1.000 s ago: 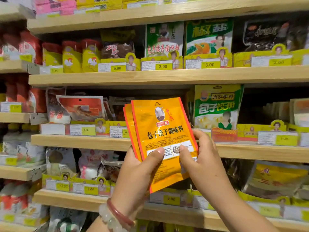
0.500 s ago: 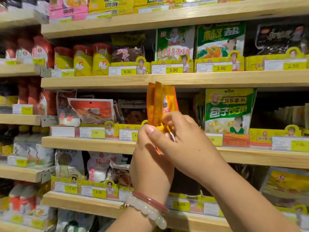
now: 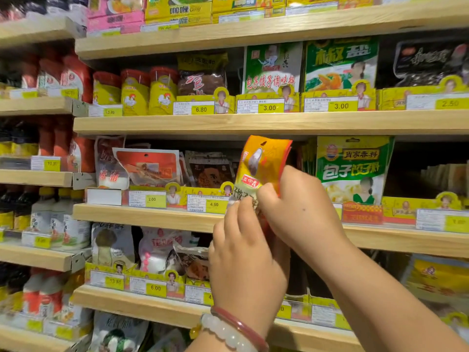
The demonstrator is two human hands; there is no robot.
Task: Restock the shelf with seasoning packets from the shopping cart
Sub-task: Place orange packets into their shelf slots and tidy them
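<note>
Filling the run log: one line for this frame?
stage: placing | left hand: holds orange packets | right hand: holds same | packets: upright, in front of middle shelf, left of green packets

orange packets (image 3: 264, 163) turned from face-on to angled, lifted to the shelf (image 3: 152, 214) gap; both hands regripped lower edge.

Wooden shelf boards (image 3: 253, 121) carry upright seasoning packets (image 3: 272, 68) and jars (image 3: 134, 92) behind yellow price tags (image 3: 269, 107).

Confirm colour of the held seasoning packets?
Orange with red edges, seasoning packets in both hands; head view.
</note>
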